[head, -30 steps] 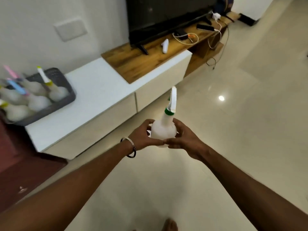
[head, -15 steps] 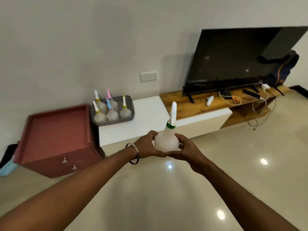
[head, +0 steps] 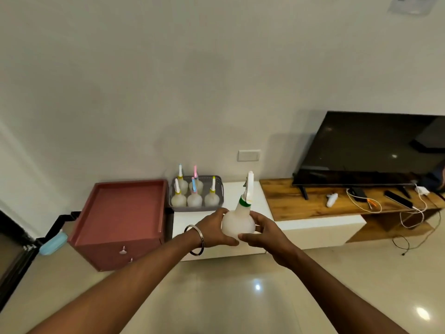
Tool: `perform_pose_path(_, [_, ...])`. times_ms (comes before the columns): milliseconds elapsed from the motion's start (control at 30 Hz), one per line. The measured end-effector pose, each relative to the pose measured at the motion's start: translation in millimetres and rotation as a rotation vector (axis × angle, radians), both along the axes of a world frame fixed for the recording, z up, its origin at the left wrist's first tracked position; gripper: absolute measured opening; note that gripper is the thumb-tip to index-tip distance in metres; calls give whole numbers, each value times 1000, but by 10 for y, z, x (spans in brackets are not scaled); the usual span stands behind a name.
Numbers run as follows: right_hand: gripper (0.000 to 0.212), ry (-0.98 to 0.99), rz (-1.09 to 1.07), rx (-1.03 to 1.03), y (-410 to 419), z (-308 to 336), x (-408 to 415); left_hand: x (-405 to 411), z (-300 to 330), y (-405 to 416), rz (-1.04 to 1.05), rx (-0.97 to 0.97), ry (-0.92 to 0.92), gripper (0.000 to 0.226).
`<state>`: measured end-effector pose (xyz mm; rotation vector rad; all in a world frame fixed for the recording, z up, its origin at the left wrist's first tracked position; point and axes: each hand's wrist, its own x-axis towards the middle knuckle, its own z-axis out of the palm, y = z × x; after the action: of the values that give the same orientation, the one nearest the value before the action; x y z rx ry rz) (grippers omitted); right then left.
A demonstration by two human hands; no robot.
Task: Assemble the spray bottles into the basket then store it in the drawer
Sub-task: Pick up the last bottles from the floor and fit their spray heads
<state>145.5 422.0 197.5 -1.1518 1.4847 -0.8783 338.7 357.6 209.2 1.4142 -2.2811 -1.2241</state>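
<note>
Both hands, left [head: 215, 229] and right [head: 267, 235], grip an unlabelled white spray bottle [head: 238, 222] upright, fingers curled around it.

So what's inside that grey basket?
Five spray bottles stand upright in the grey basket, with yellow, pink and blue collars. The basket's wall hides their bottoms, so its floor can't be seen.

White spray bottle [head: 238, 224] with green collar at centre, grey basket [head: 218, 189], dusty-red drawer cabinet [head: 120, 213] left, black television [head: 370, 150] right
</note>
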Motion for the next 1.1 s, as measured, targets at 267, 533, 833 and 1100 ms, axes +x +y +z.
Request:
perform_pose_path(267, [79, 91, 36, -8, -1293, 103, 128, 138, -39, -1249, 15, 16, 39, 85])
perform_pose_path(533, [80, 82, 44, 30, -2667, 104, 134, 122, 22, -2519, 60, 20, 50, 76])
perform_pose_path(833, [79, 60, 98, 24, -4017, -201, -82, -63, -215, -3732, 170, 48, -22, 101])
perform_pose_path(1100, [94, 93, 220, 45, -5159, -753, -262, -266, -814, -4674, 311, 128, -50, 94])
